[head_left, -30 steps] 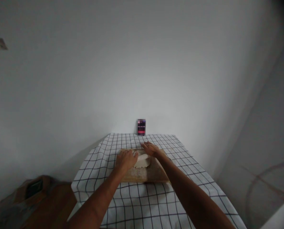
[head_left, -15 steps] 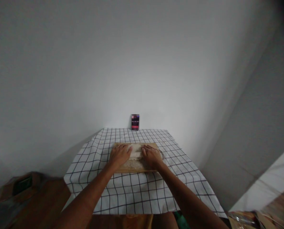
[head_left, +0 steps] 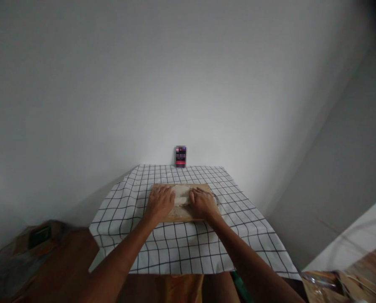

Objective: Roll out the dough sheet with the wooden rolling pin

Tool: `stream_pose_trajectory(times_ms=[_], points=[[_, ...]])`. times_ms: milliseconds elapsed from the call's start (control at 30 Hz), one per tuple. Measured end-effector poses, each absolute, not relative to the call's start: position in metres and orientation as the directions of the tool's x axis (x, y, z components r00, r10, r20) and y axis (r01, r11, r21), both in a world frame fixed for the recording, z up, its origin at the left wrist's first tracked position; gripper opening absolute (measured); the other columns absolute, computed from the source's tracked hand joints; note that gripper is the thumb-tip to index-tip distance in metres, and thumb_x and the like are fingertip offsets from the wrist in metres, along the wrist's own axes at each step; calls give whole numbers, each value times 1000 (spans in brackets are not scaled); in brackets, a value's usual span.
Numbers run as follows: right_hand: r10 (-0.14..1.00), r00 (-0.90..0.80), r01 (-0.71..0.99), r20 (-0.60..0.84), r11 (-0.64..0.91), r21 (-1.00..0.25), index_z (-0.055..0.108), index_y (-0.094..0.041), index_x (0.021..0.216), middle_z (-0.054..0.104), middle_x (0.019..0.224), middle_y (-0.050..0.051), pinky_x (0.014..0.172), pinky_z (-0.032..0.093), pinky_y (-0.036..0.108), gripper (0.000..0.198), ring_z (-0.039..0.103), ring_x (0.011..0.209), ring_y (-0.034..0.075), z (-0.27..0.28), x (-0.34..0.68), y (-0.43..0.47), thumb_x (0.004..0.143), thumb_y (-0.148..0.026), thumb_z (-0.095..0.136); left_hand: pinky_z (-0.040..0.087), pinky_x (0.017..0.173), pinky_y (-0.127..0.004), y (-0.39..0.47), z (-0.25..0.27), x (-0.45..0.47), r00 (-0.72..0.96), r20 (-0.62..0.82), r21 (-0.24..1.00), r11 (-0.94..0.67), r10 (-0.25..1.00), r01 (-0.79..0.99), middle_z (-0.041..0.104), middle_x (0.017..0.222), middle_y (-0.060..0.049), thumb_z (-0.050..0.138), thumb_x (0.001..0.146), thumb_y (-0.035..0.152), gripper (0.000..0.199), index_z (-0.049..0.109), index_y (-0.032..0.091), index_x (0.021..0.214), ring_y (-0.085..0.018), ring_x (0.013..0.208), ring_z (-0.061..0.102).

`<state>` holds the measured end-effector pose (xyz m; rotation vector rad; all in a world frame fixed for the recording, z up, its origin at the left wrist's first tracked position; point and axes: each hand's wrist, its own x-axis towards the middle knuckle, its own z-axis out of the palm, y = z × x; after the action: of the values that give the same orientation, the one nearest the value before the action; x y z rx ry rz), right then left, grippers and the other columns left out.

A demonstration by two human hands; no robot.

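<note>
Flat cream dough (head_left: 182, 191) on the rectangular tan wooden board (head_left: 180, 214) is probably soft, tearable, best supported from underneath; left hand (head_left: 160, 203) and right hand (head_left: 203, 203) lie palm-down, fingers loosely extended, hold unclear.

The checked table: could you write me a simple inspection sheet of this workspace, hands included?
Surface: white tablecloth with a dark grid.
Job's things: pale, dough-like mass on a wooden board.
Clutter: pixelated upright object at the table's far edge; jumbled items at lower right, too unclear to name.
Hands: left hand and right hand palm down over the board; any grip is hidden.
Cables: nothing seen for certain.
Surroundings: pale wall behind; brownish boxy object at lower left.
</note>
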<state>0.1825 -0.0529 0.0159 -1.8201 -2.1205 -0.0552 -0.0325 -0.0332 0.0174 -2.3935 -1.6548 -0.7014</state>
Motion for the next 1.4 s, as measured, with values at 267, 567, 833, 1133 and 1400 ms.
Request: stream_pose_trajectory(times_ms=[267, 567, 833, 1133, 1400], points=[[957, -56, 962, 285, 128, -241, 75, -22, 148, 66, 166, 11, 135, 39, 50, 51, 54, 161, 29, 13, 176, -56, 120, -34, 35, 45, 129, -56, -30, 12, -35, 318, 464, 99, -405, 827, 909, 75, 154, -18, 36, 117, 36, 50, 73, 17, 144, -34, 149, 65], [956, -55, 965, 289, 125, -229, 76, -20, 145, 67, 164, 11, 131, 46, 44, 52, 54, 161, 28, 13, 176, -53, 119, -33, 33, 45, 130, -52, -31, 11, -32, 303, 467, 101, -391, 831, 915, 72, 159, -17, 37, 116, 36, 50, 72, 18, 148, -33, 153, 62], [962, -40, 959, 271, 114, -261, 80, -21, 137, 76, 152, 13, 128, 48, 42, 49, 64, 152, 28, 24, 175, -52, 120, -32, 36, 46, 130, -47, -22, 18, -29, 280, 427, 111, -357, 860, 928, 71, 161, -16, 43, 116, 34, 46, 73, 19, 148, -29, 154, 62], [962, -42, 962, 270, 112, -250, 76, -24, 145, 70, 161, 10, 131, 44, 46, 49, 58, 158, 29, 20, 174, -57, 118, -31, 36, 48, 129, -52, -24, 12, -30, 291, 451, 97, -371, 844, 924, 71, 161, -16, 42, 115, 33, 48, 72, 19, 150, -32, 152, 64], [955, -26, 973, 296, 92, -212, 79, -23, 129, 81, 143, 13, 118, 53, 42, 50, 73, 136, 28, 24, 176, -49, 119, -34, 32, 44, 133, -52, 13, 35, -26, 310, 250, 173, -357, 917, 918, 70, 165, -6, 46, 111, 32, 48, 71, 30, 151, -30, 160, 58]])
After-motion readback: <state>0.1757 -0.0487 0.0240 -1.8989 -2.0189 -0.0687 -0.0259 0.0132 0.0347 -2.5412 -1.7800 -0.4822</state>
